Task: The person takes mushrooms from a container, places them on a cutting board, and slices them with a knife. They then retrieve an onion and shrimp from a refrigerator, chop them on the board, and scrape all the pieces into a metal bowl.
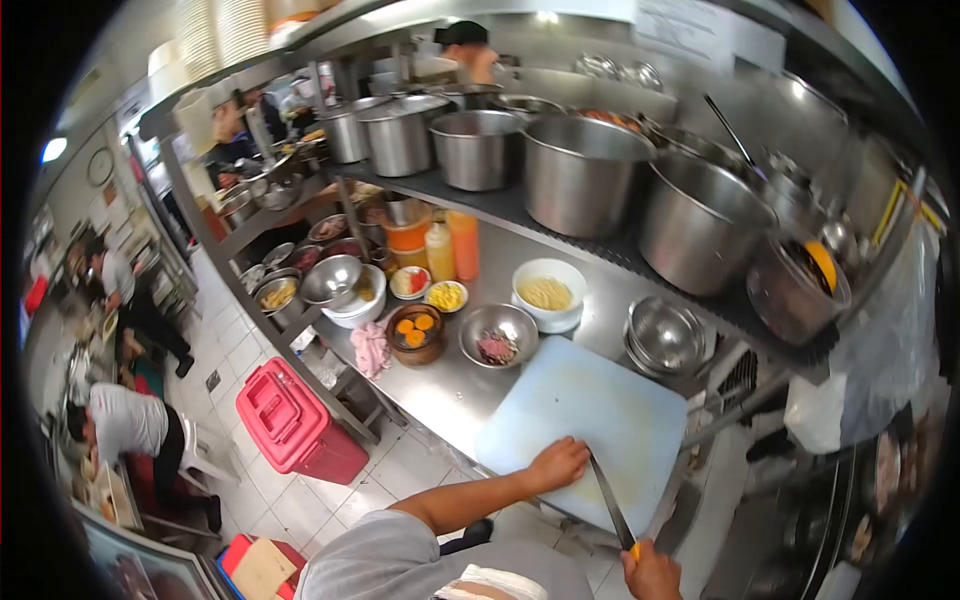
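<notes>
My right hand [652, 572] is wrapped around the yellow handle of a long kitchen knife [612, 502] at the lower right. The blade slants up and left across a pale blue cutting board [610, 400]. Close to the blade's tip, my left hand [560, 463] rests over the board with its fingers curled. Whatever those fingers hold, if anything, is hidden. Beyond the board stand a steel bowl [470, 345] with pinkish pieces in it and a white bowl of noodle-like strands [545, 293].
Large steel pots [585, 180] line the shelf above. Egg yolks sit in a brown pot [415, 345], beside a pink cloth [371, 350]. Nested steel bowls [664, 335] stand right of the board. A red lidded bin [300, 420] is on the floor; a co-worker [130, 420] bends at far left.
</notes>
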Tool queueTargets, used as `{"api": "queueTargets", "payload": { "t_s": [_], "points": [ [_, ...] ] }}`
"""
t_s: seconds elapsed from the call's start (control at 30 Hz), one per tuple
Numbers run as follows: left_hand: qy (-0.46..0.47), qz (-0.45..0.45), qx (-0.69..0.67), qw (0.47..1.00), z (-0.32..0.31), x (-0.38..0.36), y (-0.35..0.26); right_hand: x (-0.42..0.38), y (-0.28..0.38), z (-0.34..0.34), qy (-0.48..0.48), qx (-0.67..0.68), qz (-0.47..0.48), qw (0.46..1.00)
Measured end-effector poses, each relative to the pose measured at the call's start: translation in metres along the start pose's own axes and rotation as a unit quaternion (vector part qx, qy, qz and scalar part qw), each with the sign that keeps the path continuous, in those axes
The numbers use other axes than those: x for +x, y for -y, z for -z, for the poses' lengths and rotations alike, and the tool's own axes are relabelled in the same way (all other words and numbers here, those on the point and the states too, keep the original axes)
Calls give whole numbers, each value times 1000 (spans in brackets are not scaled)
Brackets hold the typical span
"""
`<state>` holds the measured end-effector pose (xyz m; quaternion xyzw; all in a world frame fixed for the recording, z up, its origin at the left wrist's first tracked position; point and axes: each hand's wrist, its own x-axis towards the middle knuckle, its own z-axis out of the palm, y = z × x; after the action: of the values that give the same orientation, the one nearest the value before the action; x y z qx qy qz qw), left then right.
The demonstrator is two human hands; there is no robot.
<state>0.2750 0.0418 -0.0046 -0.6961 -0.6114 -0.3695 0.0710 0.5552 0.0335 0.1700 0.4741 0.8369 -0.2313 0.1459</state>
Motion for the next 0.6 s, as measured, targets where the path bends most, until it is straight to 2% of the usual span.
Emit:
{"api": "queueTargets", "payload": {
  "t_s": [0.07, 0.13, 0.23, 0.37, 0.43, 0.47, 0.53, 0.57, 0.6],
  "points": [
    [-3, 6, 12, 1000, -4, -1, -1, 12, -6, -11, -16, -18, 32, 999],
    [-2, 1, 12, 1000, 0, -1, -3, 40, -23, -51, -44, -8, 68, 997],
    [9, 9, -1, 1000, 3, -1, -4, 52, 10, -42, -57, 18, 61, 996],
    [-28, 32, -24, 999, 14, -3, -8, 76, -12, -57, -92, -58, 59, 992],
    [-22, 43, -39, 998, 14, -6, -6, 51, -16, -43, -102, -26, 162, 981],
    [-23, 49, -38, 998, 12, -8, -5, 42, -15, -37, -97, -28, 165, 981],
    [-5, 25, -25, 999, 6, -8, -1, 29, -11, -30, -6, -16, 40, 999],
    [-1, 20, -30, 999, 4, -8, 2, 36, -11, -39, -7, -12, 33, 999],
    [14, 33, -38, 999, 4, -9, 3, 49, -15, -56, -47, -22, 52, 997]
  ]
}}
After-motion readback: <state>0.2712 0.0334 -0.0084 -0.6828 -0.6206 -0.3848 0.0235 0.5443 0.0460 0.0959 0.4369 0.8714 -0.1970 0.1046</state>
